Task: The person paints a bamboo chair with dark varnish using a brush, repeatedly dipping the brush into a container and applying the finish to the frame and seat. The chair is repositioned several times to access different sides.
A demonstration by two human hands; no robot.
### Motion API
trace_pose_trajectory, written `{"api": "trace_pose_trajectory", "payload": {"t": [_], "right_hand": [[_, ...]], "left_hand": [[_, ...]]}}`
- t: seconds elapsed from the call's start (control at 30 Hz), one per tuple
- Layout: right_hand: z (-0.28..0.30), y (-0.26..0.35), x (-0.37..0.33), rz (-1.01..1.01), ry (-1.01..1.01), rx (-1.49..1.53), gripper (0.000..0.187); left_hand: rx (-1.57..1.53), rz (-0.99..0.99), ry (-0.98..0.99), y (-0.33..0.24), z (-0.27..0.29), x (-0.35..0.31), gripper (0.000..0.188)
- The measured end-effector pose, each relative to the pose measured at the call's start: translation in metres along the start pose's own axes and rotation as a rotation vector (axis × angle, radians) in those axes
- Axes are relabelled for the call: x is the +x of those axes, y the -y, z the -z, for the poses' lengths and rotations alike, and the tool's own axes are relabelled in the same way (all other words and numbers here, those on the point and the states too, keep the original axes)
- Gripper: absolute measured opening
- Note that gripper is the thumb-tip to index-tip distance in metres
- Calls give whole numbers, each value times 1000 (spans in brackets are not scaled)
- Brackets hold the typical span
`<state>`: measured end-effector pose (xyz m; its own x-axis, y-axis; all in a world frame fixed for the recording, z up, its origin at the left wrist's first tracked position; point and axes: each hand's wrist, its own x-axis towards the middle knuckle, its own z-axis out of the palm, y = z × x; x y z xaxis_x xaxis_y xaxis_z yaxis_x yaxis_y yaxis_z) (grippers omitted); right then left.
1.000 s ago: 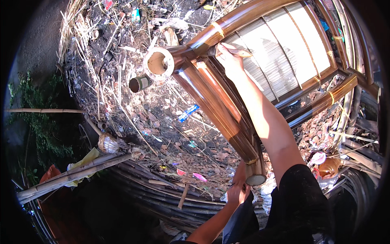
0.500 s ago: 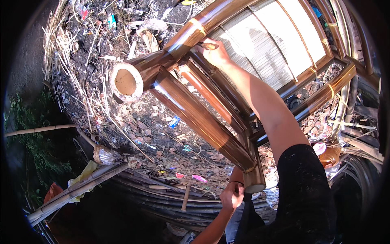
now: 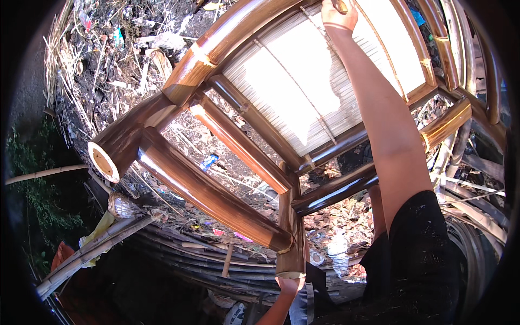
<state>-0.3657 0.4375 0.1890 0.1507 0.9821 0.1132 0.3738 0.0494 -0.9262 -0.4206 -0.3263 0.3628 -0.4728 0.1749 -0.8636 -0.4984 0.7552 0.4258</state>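
Note:
A piece of glossy brown bamboo furniture (image 3: pixel 216 200) fills the middle, built of thick poles around a pale slatted panel (image 3: pixel 281 92). My right hand (image 3: pixel 340 19) is over the panel's far part, at the top edge of the picture. Its fingers are closed round a small brown, rounded, wood-like object (image 3: pixel 340 6), mostly hidden in the grip. My left hand (image 3: pixel 291 284) is at the lower end of a short bamboo post (image 3: pixel 291 254), gripping it from below. Its fingers are mostly hidden behind the post. Sunlight glares on the slats.
Dry leaves and litter (image 3: pixel 244 189) cover the ground beneath the frame. Stacked bamboo poles (image 3: pixel 206 260) curve along the near side. A split bamboo pole (image 3: pixel 92 257) juts in at lower left, and more poles (image 3: pixel 476 189) lie at the right.
The bamboo furniture has shifted left and turned slightly. My right hand has moved up and right, from the panel's edge to its far part. My left hand has gone from beside the post to under its end.

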Motion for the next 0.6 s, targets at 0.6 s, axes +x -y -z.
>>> {"api": "trace_pose_trajectory", "payload": {"t": [0.6], "right_hand": [[165, -85, 197, 460, -259, -458, 20]], "left_hand": [[947, -329, -69, -58, -79, -4, 28]]}}
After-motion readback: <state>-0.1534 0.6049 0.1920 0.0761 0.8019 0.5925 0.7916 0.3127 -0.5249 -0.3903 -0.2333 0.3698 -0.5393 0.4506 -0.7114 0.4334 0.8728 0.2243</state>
